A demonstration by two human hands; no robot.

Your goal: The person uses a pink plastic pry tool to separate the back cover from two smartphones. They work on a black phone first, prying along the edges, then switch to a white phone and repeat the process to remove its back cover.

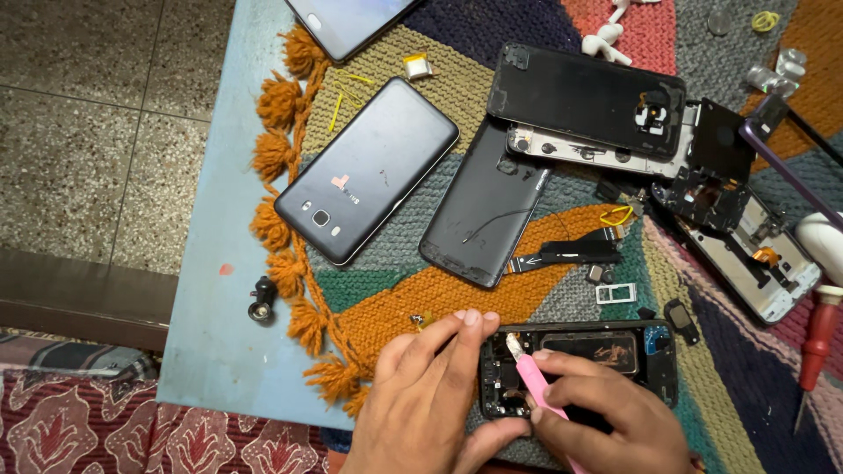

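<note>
An opened black phone frame (pixel 615 351) lies on the woven mat near the front edge, its inner parts exposed. My left hand (pixel 421 395) rests on the frame's left end and steadies it with fingers and thumb. My right hand (pixel 606 417) grips a pink pry tool (pixel 536 382) like a pen. The tool's pale tip touches the upper left corner inside the frame.
On the colourful mat (pixel 413 298) lie a dark phone face down (pixel 364 171), a black back cover (pixel 487 206), another stripped phone (pixel 588 101), a flex cable (pixel 575 250), a SIM tray (pixel 616 292) and a red screwdriver (pixel 817 342). The blue table (pixel 211 333) shows on the left.
</note>
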